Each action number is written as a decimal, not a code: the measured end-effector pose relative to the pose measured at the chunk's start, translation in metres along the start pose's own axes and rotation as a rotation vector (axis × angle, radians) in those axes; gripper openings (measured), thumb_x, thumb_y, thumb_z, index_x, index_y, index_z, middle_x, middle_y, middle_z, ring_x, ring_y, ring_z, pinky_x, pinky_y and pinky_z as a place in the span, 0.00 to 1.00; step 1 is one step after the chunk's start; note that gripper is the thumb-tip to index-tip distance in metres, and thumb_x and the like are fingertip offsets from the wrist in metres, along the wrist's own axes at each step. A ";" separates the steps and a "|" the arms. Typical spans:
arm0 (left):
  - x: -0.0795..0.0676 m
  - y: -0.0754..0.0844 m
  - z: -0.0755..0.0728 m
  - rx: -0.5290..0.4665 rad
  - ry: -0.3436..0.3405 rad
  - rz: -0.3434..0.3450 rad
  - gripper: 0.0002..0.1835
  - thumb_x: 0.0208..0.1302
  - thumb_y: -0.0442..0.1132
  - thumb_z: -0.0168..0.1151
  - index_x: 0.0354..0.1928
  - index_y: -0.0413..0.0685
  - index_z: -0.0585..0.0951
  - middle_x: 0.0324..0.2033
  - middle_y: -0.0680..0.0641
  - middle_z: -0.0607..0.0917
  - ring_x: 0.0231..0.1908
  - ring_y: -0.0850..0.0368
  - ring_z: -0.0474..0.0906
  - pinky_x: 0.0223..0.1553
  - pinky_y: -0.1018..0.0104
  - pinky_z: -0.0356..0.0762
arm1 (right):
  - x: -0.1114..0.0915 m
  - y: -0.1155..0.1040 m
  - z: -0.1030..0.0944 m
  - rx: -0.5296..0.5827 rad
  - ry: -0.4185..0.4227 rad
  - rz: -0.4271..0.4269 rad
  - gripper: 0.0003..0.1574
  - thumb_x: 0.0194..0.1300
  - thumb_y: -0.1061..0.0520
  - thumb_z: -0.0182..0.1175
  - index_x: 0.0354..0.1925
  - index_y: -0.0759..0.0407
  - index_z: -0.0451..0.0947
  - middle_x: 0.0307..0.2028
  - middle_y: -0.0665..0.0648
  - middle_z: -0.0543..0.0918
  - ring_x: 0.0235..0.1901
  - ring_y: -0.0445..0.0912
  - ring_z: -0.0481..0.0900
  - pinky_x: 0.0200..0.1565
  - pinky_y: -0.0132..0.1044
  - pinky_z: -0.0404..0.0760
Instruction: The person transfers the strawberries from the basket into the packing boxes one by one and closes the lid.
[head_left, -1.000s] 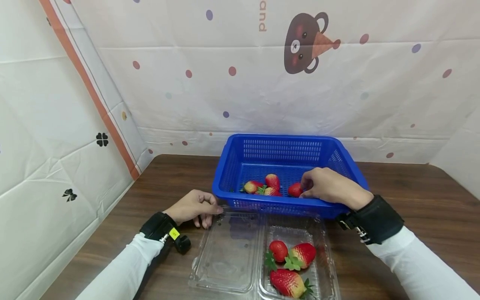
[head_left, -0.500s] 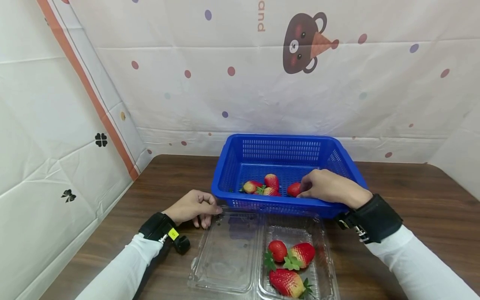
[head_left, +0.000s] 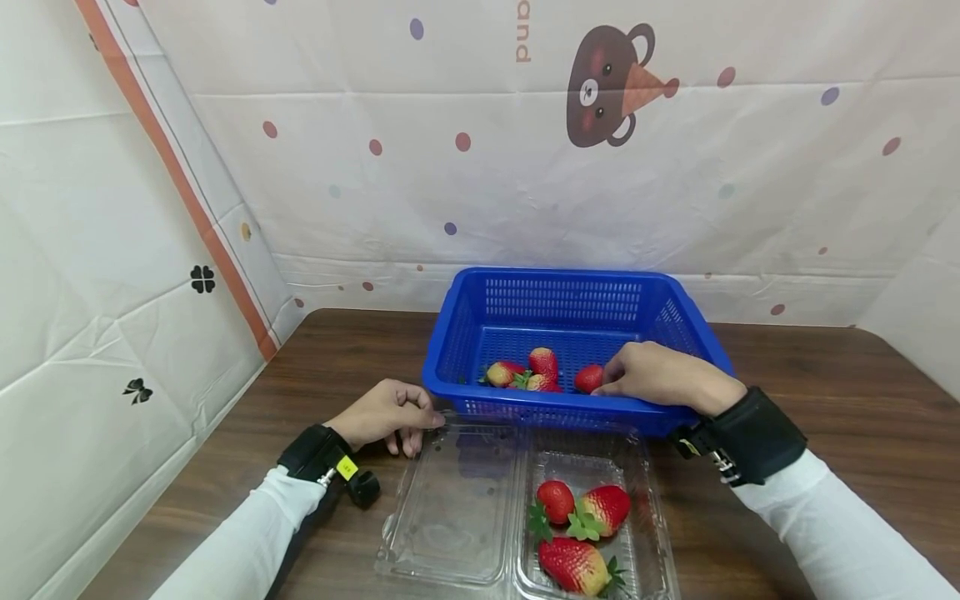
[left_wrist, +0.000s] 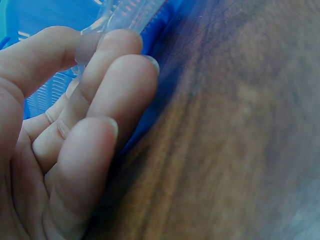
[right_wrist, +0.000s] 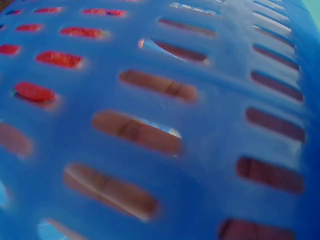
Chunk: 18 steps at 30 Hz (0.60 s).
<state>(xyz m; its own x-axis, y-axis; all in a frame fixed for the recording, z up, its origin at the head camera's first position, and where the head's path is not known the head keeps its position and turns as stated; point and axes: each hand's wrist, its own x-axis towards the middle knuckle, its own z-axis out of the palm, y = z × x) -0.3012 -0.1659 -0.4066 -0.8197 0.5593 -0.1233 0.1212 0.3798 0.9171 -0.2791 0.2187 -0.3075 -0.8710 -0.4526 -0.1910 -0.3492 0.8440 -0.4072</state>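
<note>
In the head view my right hand (head_left: 656,375) reaches over the near rim of a blue plastic basket (head_left: 577,400), thumb and fingers round a strawberry (head_left: 588,379). Through the basket's slots, the right wrist view shows parts of the fingers and red fruit (right_wrist: 60,59). My left hand (head_left: 390,415) pinches the far left corner of a clear plastic clamshell box (head_left: 457,508), which lies unfolded before the basket. Close up in the left wrist view, its clear edge (left_wrist: 92,45) sits between thumb and forefinger, the other fingers (left_wrist: 125,87) loosely bent.
A few other strawberries (head_left: 543,362) lie in the basket left of my right hand. Three larger strawberries (head_left: 576,567) with green leaves rest in the box's right half. Beneath everything is a brown wooden table (head_left: 352,350), with a printed white sheet (head_left: 360,192) behind it.
My right hand has dipped very slightly at the strawberry in the basket. The left hand and the clamshell box stay as they were.
</note>
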 end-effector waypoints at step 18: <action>-0.001 0.001 0.000 -0.014 -0.008 0.004 0.17 0.59 0.49 0.68 0.31 0.41 0.78 0.15 0.45 0.83 0.15 0.54 0.78 0.12 0.72 0.74 | 0.000 0.000 -0.002 -0.004 0.002 -0.029 0.07 0.63 0.52 0.64 0.29 0.51 0.82 0.22 0.48 0.78 0.21 0.41 0.73 0.26 0.35 0.72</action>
<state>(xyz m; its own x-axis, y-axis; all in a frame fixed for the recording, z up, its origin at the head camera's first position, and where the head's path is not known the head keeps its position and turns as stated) -0.3003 -0.1659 -0.4058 -0.8149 0.5665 -0.1230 0.1161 0.3673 0.9228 -0.2796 0.2198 -0.3060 -0.8614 -0.4759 -0.1775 -0.3753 0.8318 -0.4089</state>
